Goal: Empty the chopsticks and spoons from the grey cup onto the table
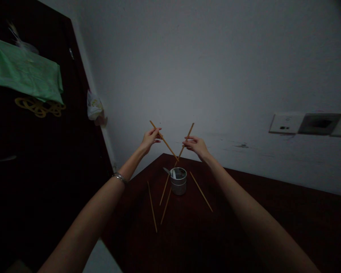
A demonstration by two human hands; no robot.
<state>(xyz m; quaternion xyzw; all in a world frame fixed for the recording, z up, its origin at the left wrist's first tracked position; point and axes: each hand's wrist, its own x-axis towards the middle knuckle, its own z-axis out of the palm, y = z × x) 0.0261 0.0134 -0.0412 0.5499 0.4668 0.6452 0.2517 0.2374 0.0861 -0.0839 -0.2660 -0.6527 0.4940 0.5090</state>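
Observation:
My left hand point(150, 138) is raised above the table's far corner, pinching one wooden chopstick point(165, 141) that slants down to the right. My right hand point(195, 145) pinches another chopstick point(187, 137) slanting down to the left. The two sticks cross just above a small metal cup point(178, 182) that holds a spoon point(169, 172). Several more chopsticks point(152, 206) lie loose on the dark wooden table point(244, 227) around the cup, one point(201, 191) to its right. A bracelet is on my left wrist.
A white wall stands close behind the table, with a socket plate point(285, 123) and a dark panel point(319, 123) at the right. A dark door point(31, 151) at the left carries a green cloth point(25, 72). A plastic bag point(94, 107) hangs beside it.

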